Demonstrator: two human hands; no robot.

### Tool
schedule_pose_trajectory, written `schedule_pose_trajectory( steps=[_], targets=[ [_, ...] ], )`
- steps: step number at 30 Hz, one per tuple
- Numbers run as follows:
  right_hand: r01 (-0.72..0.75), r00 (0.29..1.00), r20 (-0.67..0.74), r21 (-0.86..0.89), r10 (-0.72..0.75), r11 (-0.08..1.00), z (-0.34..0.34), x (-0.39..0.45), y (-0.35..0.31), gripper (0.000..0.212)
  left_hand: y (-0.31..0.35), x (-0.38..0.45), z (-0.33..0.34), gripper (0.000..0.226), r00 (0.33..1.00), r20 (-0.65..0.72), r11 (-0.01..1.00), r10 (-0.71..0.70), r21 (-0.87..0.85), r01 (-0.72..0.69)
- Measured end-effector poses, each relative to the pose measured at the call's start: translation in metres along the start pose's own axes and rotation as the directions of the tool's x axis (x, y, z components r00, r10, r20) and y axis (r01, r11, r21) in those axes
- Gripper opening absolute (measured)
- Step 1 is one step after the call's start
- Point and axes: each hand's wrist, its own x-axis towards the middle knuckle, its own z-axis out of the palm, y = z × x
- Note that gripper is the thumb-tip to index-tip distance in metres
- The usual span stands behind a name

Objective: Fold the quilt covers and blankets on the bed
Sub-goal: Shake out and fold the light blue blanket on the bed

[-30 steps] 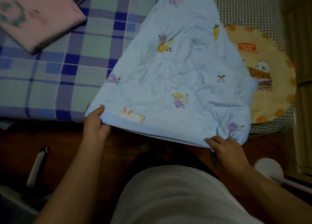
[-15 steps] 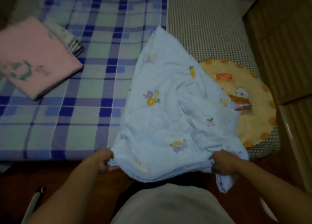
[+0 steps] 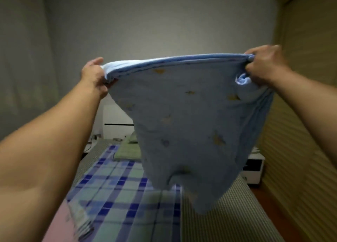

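Above the checked bed (image 3: 116,192), both hands' grip stretches the blue blanket (image 3: 191,123) overhead.

Two arms are in view, both bare from the forearm to the hand; no sleeve shows within the frame. The left hand (image 3: 94,75) and the right hand (image 3: 264,66) carry no glove, ring, watch or band. The fingers (image 3: 255,59) are partly motion-blurred.
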Motion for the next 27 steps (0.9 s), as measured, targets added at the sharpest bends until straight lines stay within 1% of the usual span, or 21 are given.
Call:
schedule_pose_trajectory(
  steps=[2, 5, 6, 7, 8, 9, 10, 11, 12, 14, 16, 17, 18, 19, 21, 22, 23, 24, 25, 26, 27],
  targets=[
    [0.058, 0.998, 0.028, 0.075, -0.06, 0.996, 0.001, -0.012, -0.001, 0.038, 0.008, -0.022, -0.002, 0.028, 1.0, 0.003, 0.996, 0.001, 0.091, -0.002],
    [0.056, 0.99, 0.111, 0.248, -0.086, 0.967, 0.033, -0.062, 0.007, 0.025, -0.006, -0.029, -0.051, 0.027, 0.993, -0.073, 0.971, -0.093, 0.216, 0.107],
    [0.011, 0.992, 0.116, 0.33, -0.053, 0.944, 0.05, -0.084, 0.016, 0.022, -0.018, -0.031, -0.078, 0.026, 0.985, -0.111, 0.959, -0.133, 0.236, 0.156],
    [-0.066, 0.993, 0.114, 0.411, 0.021, 0.909, 0.069, -0.109, 0.027, 0.016, -0.035, -0.033, -0.114, 0.026, 0.971, -0.164, 0.941, -0.171, 0.264, 0.211],
    [-0.167, 0.985, 0.107, 0.482, 0.132, 0.86, 0.09, -0.137, 0.041, 0.02, -0.057, -0.037, -0.15, 0.024, 0.948, -0.231, 0.92, -0.221, 0.275, 0.281],
    [-0.284, 0.958, 0.119, 0.519, 0.26, 0.807, 0.113, -0.169, 0.056, 0.035, -0.081, -0.049, -0.186, 0.019, 0.917, -0.292, 0.874, -0.271, 0.324, 0.361],
    [-0.385, 0.92, 0.155, 0.528, 0.359, 0.757, 0.135, -0.203, 0.07, 0.046, -0.111, -0.065, -0.225, 0.015, 0.881, -0.351, 0.818, -0.317, 0.369, 0.441],
    [-0.469, 0.883, 0.228, 0.501, 0.411, 0.727, 0.153, -0.239, 0.079, 0.051, -0.14, -0.089, -0.256, 0.014, 0.84, -0.421, 0.749, -0.343, 0.417, 0.515],
    [-0.528, 0.848, 0.329, 0.438, 0.416, 0.728, 0.172, -0.278, 0.086, 0.054, -0.169, -0.116, -0.284, 0.015, 0.801, -0.489, 0.676, -0.346, 0.462, 0.574],
    [-0.607, 0.742, 0.544, 0.295, 0.392, 0.738, 0.203, -0.356, 0.093, 0.057, -0.231, -0.177, -0.34, 0.021, 0.717, -0.588, 0.532, -0.374, 0.497, 0.686],
    [-0.641, 0.632, 0.684, 0.196, 0.365, 0.742, 0.226, -0.433, 0.099, 0.054, -0.284, -0.241, -0.385, 0.025, 0.645, -0.645, 0.399, -0.411, 0.509, 0.763],
    [-0.638, 0.595, 0.724, 0.161, 0.35, 0.753, 0.238, -0.474, 0.104, 0.053, -0.312, -0.271, -0.415, 0.027, 0.62, -0.672, 0.34, -0.405, 0.519, 0.784],
    [-0.658, 0.566, 0.736, 0.133, 0.371, 0.742, 0.241, -0.507, 0.11, 0.061, -0.325, -0.297, -0.432, 0.023, 0.616, -0.676, 0.288, -0.405, 0.545, 0.787],
    [-0.679, 0.51, 0.761, 0.069, 0.402, 0.731, 0.251, -0.544, 0.12, 0.069, -0.343, -0.321, -0.452, 0.015, 0.588, -0.697, 0.233, -0.41, 0.544, 0.806],
    [-0.717, 0.357, 0.822, -0.063, 0.443, 0.695, 0.276, -0.618, 0.141, 0.087, -0.387, -0.367, -0.504, 0.01, 0.474, -0.76, 0.073, -0.445, 0.496, 0.865],
    [-0.696, 0.297, 0.849, -0.12, 0.437, 0.707, 0.288, -0.658, 0.154, 0.093, -0.407, -0.392, -0.529, 0.011, 0.425, -0.789, -0.017, -0.445, 0.481, 0.876],
    [-0.668, 0.222, 0.865, -0.201, 0.45, 0.717, 0.299, -0.701, 0.168, 0.09, -0.424, -0.417, -0.55, 0.013, 0.39, -0.821, -0.09, -0.417, 0.464, 0.881],
    [-0.675, 0.132, 0.85, -0.3, 0.511, 0.674, 0.305, -0.738, 0.179, 0.077, -0.437, -0.436, -0.564, 0.016, 0.384, -0.843, -0.162, -0.377, 0.468, 0.869],
    [-0.699, 0.024, 0.822, -0.392, 0.568, 0.597, 0.306, -0.768, 0.184, 0.065, -0.448, -0.453, -0.573, 0.019, 0.404, -0.853, -0.213, -0.332, 0.485, 0.848],
    [-0.729, -0.074, 0.778, -0.469, 0.624, 0.499, 0.309, -0.804, 0.195, 0.056, -0.459, -0.467, -0.579, 0.018, 0.42, -0.862, -0.23, -0.285, 0.487, 0.843],
    [-0.758, -0.122, 0.715, -0.515, 0.689, 0.4, 0.304, -0.818, 0.187, 0.048, -0.471, -0.478, -0.584, 0.011, 0.434, -0.867, -0.184, -0.245, 0.481, 0.857]
  ],
)
